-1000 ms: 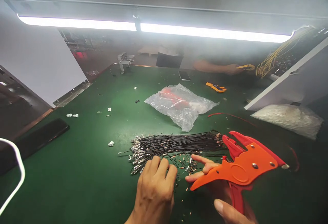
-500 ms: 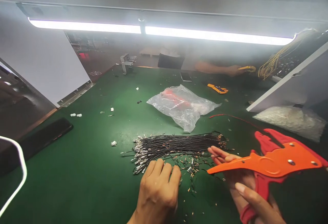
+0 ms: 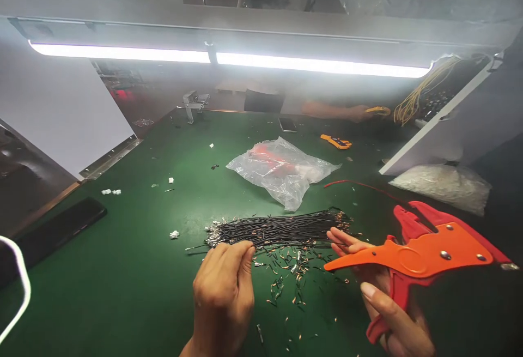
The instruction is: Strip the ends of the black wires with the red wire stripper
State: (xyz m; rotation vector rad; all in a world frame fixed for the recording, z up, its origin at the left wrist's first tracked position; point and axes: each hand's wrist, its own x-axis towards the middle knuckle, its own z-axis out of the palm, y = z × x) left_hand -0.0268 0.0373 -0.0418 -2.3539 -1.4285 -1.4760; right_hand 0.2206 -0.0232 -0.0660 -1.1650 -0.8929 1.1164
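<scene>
Head view: left hand (image 3: 224, 286) has shifted leftward near black wires (image 3: 278, 229).

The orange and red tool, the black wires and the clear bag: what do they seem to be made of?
Orange and red tool: smooth, satiny plastic or painted metal, unclear which, with shiny metal-looking rivets.
Black wires: probably copper in smooth plastic insulation; one end glints coppery.
Clear bag: likely thin plastic film, judging by its glossy, see-through creases.
</scene>
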